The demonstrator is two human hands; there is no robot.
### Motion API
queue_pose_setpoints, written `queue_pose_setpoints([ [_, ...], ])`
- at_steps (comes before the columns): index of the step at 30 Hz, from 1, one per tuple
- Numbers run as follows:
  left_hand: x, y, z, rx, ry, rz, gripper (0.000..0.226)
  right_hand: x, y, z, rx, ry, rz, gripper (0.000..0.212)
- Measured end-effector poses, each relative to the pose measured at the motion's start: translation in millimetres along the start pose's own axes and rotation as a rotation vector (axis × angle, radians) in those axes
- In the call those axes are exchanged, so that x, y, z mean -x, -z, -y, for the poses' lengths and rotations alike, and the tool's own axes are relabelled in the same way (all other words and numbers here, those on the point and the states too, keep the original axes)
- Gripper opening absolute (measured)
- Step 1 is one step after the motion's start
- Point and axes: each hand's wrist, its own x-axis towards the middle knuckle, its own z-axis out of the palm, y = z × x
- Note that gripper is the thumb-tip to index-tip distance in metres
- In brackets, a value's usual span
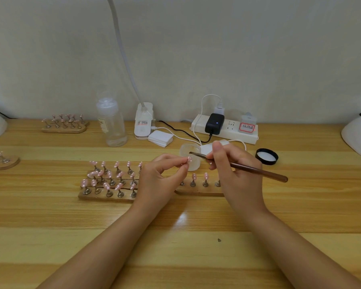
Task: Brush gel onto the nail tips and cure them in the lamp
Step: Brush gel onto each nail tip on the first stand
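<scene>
Left hand (163,176) pinching a tip (189,159); right hand (227,161) gripping the brush (248,168), bristles over the jar (191,156) just behind. Should be wiping excess, stroking thinly.

Wooden table (50,215) bears nail stands (108,192), jar (193,161), power strip (225,130).

Gel jar (191,157): on table (175,236). Behind it, power strip (224,129); right, jar lid (266,156); left-front, nail-tip stand (108,182); far left-behind, bottle (112,124); clip lamp (143,120) right of bottle.
</scene>
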Motion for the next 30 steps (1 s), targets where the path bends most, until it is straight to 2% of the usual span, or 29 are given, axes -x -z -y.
queue_pose_setpoints([
  [5,0.1,0.7,0.2,-0.021,0.002,0.001,0.026,0.5,0.3,0.2,-0.005,0.011,0.038,0.028],
  [13,-0.4,0.2,-1.9,-0.040,0.016,0.004,0.026,0.0,4.1,-1.3,-0.077,0.006,-0.037,0.037],
  [20,0.2,0.6,-2.1,-0.045,-0.001,0.004,0.027,-2.8,1.5,-1.7,0.011,0.098,0.028,0.024],
  [25,-0.1,0.7,-2.1,-0.060,-0.016,0.000,0.028,-1.3,2.2,-3.9,-0.009,0.072,0.051,0.030],
  [30,-0.2,1.0,-2.4,-0.073,-0.022,0.001,0.028,-1.0,3.7,-4.2,-0.041,0.035,0.009,0.038],
])
